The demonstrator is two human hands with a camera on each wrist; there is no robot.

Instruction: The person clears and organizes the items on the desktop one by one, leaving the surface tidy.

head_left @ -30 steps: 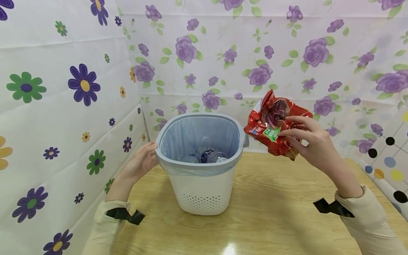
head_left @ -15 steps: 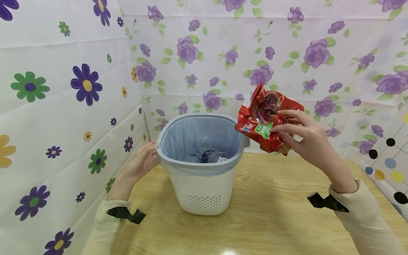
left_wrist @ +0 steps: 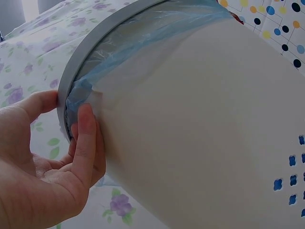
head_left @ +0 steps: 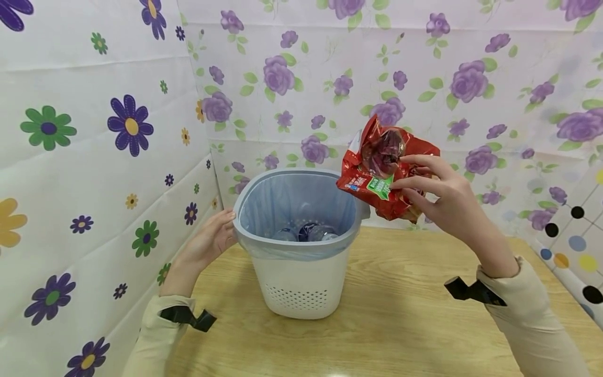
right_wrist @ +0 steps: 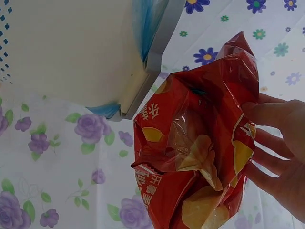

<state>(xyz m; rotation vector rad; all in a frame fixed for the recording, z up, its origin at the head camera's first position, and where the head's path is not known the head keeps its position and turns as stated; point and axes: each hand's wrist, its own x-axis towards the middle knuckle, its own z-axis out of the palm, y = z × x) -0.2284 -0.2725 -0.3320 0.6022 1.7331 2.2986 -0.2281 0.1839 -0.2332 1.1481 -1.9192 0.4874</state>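
Observation:
A white trash bin (head_left: 297, 275) with a grey-blue rim and a blue bag liner (head_left: 264, 204) stands upright on the table. My left hand (head_left: 207, 238) pinches the bin's rim at its left side; in the left wrist view the thumb (left_wrist: 43, 102) and fingers sit on either side of the rim (left_wrist: 78, 57). A crumpled red chip bag (head_left: 360, 175) with a green label hangs in the air, pinched between the thumb and fingers of my right hand (head_left: 443, 196). Its left corner overlaps the bin's right rim in the head view.
Clear plastic bottles (head_left: 322, 232), one with dark blue on it, lie low inside the bin. The wooden table (head_left: 400, 298) extends around it. Flower-printed sheets (head_left: 292, 120) close off the back and left, and a dotted sheet (head_left: 577, 241) borders the right.
My right hand has moved left and slightly up with the chip bag, bringing it closer to the bin's opening. The left hand keeps its hold on the rim.

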